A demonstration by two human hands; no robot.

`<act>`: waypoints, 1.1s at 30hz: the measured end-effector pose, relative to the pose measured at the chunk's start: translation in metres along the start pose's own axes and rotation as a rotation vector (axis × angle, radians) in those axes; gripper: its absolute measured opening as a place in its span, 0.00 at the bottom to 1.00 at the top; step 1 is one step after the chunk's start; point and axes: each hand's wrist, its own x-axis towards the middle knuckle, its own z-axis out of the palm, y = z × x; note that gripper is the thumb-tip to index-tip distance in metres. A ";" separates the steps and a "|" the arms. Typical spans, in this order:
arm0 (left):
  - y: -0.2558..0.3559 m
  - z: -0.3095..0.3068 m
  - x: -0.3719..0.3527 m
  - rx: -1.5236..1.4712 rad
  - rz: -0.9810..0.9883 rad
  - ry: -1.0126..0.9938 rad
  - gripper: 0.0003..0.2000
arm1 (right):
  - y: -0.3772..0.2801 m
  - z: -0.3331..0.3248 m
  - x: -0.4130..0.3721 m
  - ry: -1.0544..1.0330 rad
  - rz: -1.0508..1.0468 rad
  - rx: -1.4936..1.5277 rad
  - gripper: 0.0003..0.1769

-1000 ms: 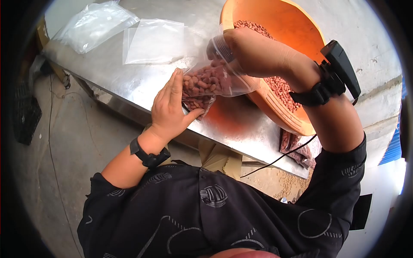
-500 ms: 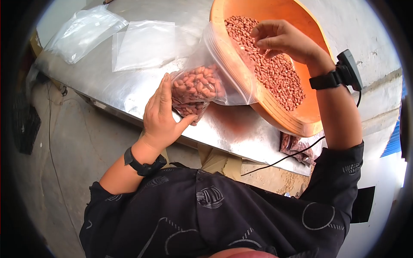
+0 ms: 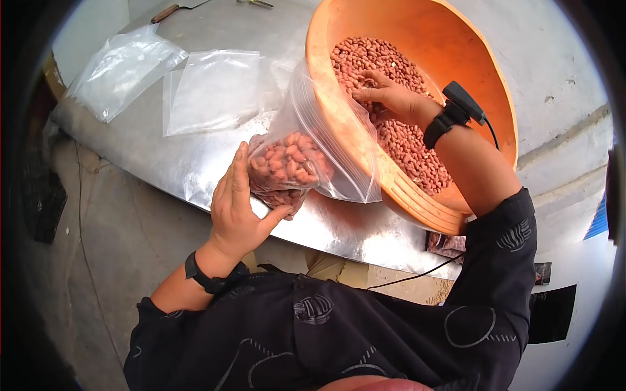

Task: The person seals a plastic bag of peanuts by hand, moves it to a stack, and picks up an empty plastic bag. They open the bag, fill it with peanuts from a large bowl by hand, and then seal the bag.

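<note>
My left hand point(image 3: 236, 207) cups the side and lower end of a clear zip bag point(image 3: 287, 163) partly filled with reddish peanuts, thumb below and fingers along its left side. The bag's mouth lies against the rim of a large orange basin point(image 3: 417, 203). Inside the basin, my right hand point(image 3: 391, 98) reaches over the loose peanuts point(image 3: 411, 153), with thumb and fingers curved apart and fingertips at the nuts. Whether any nuts are between those fingertips is too small to tell.
Empty clear bags point(image 3: 212, 91) and a stack of folded ones point(image 3: 124, 72) lie on the metal table point(image 3: 176, 159). A wooden-handled tool point(image 3: 165, 13) is at the far edge. Filled packets point(image 3: 445, 244) sit beneath the basin's near side; a black cable point(image 3: 411, 279) runs nearby.
My right hand has moved from above the basin down and left to the peanuts. My left hand stays at the bag. The view has shifted, showing more of the table's far side.
</note>
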 end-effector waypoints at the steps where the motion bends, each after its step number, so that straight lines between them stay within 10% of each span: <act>1: 0.001 -0.001 0.000 0.002 -0.008 -0.008 0.58 | -0.004 0.010 0.002 0.041 -0.059 -0.074 0.38; 4: 0.001 -0.001 0.002 -0.016 -0.003 -0.002 0.57 | 0.002 0.031 0.019 0.193 -0.371 -0.226 0.24; 12: 0.000 -0.001 0.002 -0.025 0.006 0.009 0.57 | -0.016 0.035 -0.013 0.197 -0.228 -0.292 0.05; 33: -0.002 0.001 -0.003 0.039 0.024 0.035 0.56 | -0.010 -0.006 -0.079 0.126 -0.350 -0.721 0.04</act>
